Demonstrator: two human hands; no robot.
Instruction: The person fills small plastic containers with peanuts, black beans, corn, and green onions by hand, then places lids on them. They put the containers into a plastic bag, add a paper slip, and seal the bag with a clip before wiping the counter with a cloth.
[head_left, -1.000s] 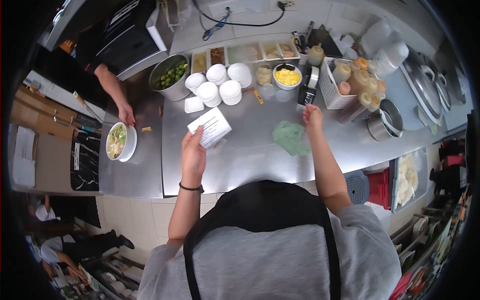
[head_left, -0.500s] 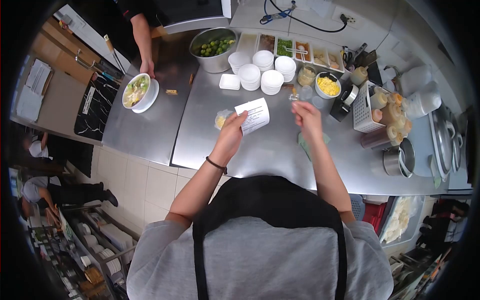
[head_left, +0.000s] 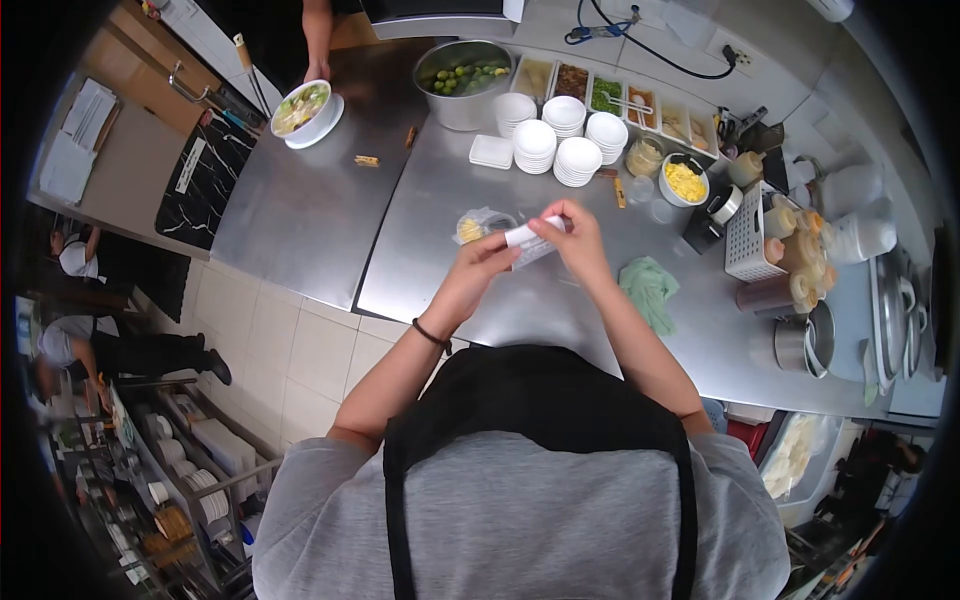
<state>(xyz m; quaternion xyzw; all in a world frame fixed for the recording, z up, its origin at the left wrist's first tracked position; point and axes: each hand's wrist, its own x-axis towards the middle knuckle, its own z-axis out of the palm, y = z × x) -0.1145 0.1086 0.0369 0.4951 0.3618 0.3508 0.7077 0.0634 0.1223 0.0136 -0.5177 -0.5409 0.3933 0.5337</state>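
Note:
A white printed paper slip is held between my two hands above the steel counter, its upper edge curled or folded over. My left hand grips its left side, fingers closed on the paper. On the upper right edge, my right hand pinches the same slip between thumb and fingers. Just behind the left hand, a clear plastic bag with something yellow in it lies on the counter. To the right of my right forearm is a crumpled green cloth.
Stacks of white dishes stand behind, beside a pot of green limes. A bowl of yellow pieces and a basket of sauce bottles are at right. At far left, another person's hand touches a food bowl.
My right hand has come left and taken hold of the slip, which was in my left hand alone. The slip's top is now curled over. The camera view has shifted slightly.

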